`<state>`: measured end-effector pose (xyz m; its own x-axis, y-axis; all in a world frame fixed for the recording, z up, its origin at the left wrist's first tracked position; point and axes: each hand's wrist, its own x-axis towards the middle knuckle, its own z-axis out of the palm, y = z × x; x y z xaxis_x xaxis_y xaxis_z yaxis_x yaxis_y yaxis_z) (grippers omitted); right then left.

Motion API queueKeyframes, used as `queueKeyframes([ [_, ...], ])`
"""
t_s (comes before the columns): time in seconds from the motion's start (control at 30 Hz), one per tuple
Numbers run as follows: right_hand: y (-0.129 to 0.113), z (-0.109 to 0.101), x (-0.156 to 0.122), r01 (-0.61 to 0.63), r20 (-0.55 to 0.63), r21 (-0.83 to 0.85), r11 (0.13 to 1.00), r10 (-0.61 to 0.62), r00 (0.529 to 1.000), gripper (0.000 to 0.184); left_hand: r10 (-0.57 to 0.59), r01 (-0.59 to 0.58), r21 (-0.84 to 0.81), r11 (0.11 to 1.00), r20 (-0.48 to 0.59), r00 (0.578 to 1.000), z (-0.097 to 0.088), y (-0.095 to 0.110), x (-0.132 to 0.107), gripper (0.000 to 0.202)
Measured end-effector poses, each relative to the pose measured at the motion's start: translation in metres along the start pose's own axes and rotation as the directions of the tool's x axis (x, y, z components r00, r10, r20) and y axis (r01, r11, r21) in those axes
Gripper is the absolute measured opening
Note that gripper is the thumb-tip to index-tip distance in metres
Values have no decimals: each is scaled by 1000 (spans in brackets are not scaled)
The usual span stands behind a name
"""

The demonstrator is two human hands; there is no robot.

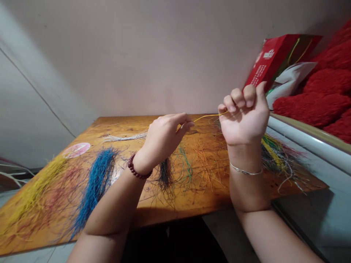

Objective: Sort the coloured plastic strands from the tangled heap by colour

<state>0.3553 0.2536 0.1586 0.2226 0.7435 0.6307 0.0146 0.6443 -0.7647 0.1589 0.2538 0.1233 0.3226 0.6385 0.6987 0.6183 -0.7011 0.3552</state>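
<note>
wall (164, 54) fills the background as i inspect remotely through the head camera. below it, the wooden table (189, 201) bears loose strands grouped by colour. a red plush item (329, 84) sits at far right, just beside a tilted red box (261, 64) with white lettering; the right hand (244, 120) blocks my view of part of the box. i record a yellow bundle (38, 191) and a blue bundle (95, 182), red strands (63, 188) between them, then orange strands (205, 164), a mixed bundle (274, 153) beyond the right wrist, a black bundle (164, 173), green strands (188, 166), and a white bundle (126, 137) partly hidden by the left hand (167, 133). the left forearm obstructs the table's middle.

right hand: palm towards me, thumb apart, fingers half curled over one end of a yellow strand (207, 116); exact grip hidden. left hand: thumb and forefinger pinched narrow on the strand's other part. the strand spans the gap between both hands, raised above the table, slightly bowed.
</note>
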Motion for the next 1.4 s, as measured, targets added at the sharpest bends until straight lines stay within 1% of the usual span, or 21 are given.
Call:
queueKeyframes([
  [0.1,7,0,6,-22,30,47,999,20,999,71,-94,84,-177,981,-50,994,2,-6,4,24],
  [0.17,12,2,8,-51,75,50,997,47,996,73,-157,133,-323,937,-49,986,5,-10,6,27],
  [0.23,18,6,10,-85,116,5,996,84,990,66,-198,167,-430,887,-27,980,9,-13,9,27],
  [0.3,23,11,8,-112,173,-52,992,119,978,54,-229,189,-481,856,-25,973,11,-14,10,26],
  [0.37,27,15,6,-118,246,-84,989,136,960,45,-243,198,-491,848,-29,970,13,-15,11,26],
  [0.43,32,18,3,-98,279,-117,988,128,952,41,-236,193,-481,855,-29,971,13,-16,10,27],
  [0.5,36,20,2,-50,255,-141,989,86,963,40,-220,185,-459,869,-24,975,12,-16,10,28],
  [0.57,40,21,2,-2,201,-162,987,35,979,40,-210,183,-433,883,-16,978,11,-15,10,30],
  [0.63,42,22,3,19,164,-168,986,8,986,41,-201,179,-409,895,-11,980,10,-15,10,30],
  [0.73,44,21,4,4,158,-158,987,21,987,41,-197,174,-405,897,-14,980,10,-14,10,30],
  [0.9,43,17,5,-10,213,-170,985,46,976,39,-221,194,-408,892,-20,975,10,-15,10,29],
  [1.03,39,17,4,-26,243,-181,983,71,968,39,-204,186,-391,901,-5,979,8,-17,10,31],
  [1.27,34,20,2,-57,387,-178,982,123,914,40,-184,161,-360,919,-32,982,10,-19,10,31],
  [1.33,34,20,2,-57,407,-180,982,127,905,40,-188,160,-372,914,-39,981,11,-20,10,30],
  [1.4,35,19,3,-65,395,-172,983,129,909,40,-190,155,-391,907,-53,980,12,-20,10,30],
])
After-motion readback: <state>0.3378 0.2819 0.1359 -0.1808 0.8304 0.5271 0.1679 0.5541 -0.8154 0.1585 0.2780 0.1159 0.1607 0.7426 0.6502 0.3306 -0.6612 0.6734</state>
